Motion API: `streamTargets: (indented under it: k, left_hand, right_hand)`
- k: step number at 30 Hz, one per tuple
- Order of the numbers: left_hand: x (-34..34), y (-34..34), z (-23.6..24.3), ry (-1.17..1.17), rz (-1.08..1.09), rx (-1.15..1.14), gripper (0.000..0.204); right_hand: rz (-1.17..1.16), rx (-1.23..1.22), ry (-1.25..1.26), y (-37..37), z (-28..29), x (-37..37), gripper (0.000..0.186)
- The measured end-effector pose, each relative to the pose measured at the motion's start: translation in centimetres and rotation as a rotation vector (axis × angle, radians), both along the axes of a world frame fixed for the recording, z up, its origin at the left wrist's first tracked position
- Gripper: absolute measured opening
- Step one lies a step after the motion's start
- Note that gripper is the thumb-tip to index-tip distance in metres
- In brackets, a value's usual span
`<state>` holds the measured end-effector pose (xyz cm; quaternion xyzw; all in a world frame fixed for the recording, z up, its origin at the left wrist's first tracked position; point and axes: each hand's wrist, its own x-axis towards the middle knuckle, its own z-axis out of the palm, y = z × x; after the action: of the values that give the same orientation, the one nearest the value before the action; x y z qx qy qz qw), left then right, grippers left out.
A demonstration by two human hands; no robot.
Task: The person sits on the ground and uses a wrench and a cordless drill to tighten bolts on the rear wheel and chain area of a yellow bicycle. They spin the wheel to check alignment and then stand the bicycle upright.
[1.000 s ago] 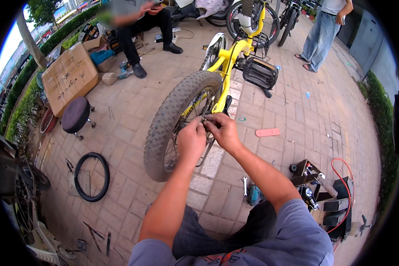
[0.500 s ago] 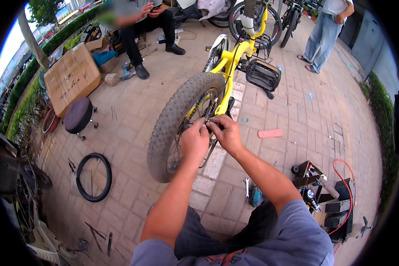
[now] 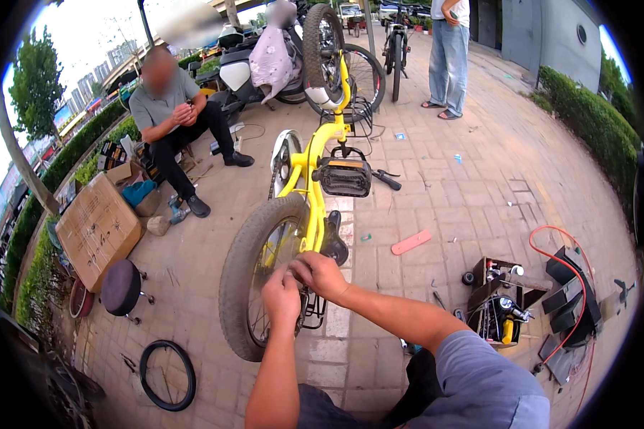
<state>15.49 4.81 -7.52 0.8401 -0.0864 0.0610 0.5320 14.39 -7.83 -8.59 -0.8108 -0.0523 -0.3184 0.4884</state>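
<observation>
A yellow bicycle (image 3: 311, 159) stands upside down before me, its black saddle (image 3: 335, 247) low near the paving. Its fat-tyred wheel (image 3: 235, 286) is nearest to me. My left hand (image 3: 282, 296) and my right hand (image 3: 322, 274) meet at the hub on the right side of this wheel, where the frame ends. The fingers of both are closed in a pinch, nearly touching each other. Whatever lies between them is hidden by the fingers. Beyond my hands, a black pedal (image 3: 345, 177) sticks out from the frame.
At right stand an open toolbox (image 3: 490, 304) and a red hose (image 3: 576, 264). A pink strip (image 3: 411, 242) lies on the paving. At left are a round stool (image 3: 121, 287), a black tyre (image 3: 187, 368) and a cardboard box (image 3: 100, 232). A seated person (image 3: 166, 107) and a standing person (image 3: 449, 64) are farther off.
My view has tilted up and turned, so the bicycle and hands sit lower and farther left, and more background shows. Both hands stay together at the wheel hub.
</observation>
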Motion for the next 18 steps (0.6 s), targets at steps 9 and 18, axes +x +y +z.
streamTargets:
  k: [9,18]
  left_hand:
    - [-0.9,-0.9,1.3,-0.091,-0.022,-0.091,0.025]
    - [0.1,-1.1,-0.8,-0.042,0.003,-0.099,0.033]
  right_hand:
    - [0.263,-0.550,-0.364,-3.3,19.1,-9.9,0.014]
    - [0.174,-1.136,-0.450,0.0,24.1,-18.8,0.026]
